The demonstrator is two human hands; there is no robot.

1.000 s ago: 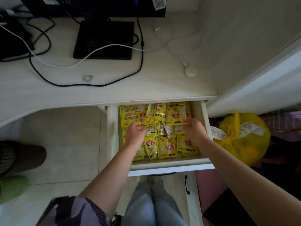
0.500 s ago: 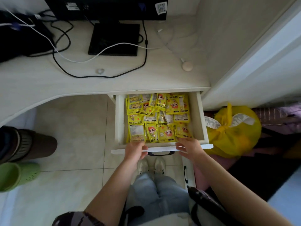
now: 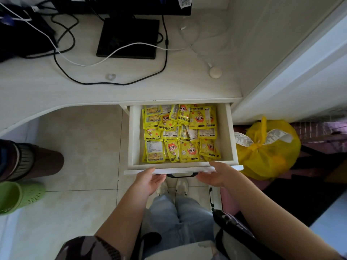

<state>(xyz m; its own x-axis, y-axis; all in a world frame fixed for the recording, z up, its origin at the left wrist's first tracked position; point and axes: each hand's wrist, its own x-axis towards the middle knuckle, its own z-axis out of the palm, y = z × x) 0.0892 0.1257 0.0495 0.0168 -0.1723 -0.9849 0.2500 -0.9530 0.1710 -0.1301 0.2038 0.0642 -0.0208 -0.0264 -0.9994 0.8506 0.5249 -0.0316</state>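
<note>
Drawer (image 3: 134, 139) of yellow packets (image 3: 180, 134) juts from bench (image 3: 56, 91) over tiled floor (image 3: 90, 139) — our left hand (image 3: 150, 180) and right hand (image 3: 216, 175) touch its front, fingers (image 3: 160, 179) slack.

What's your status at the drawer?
Both open: left hand and right hand against the drawer front. Drawer out, full of yellow packets. Packets below rim; nothing seen blocking.
</note>
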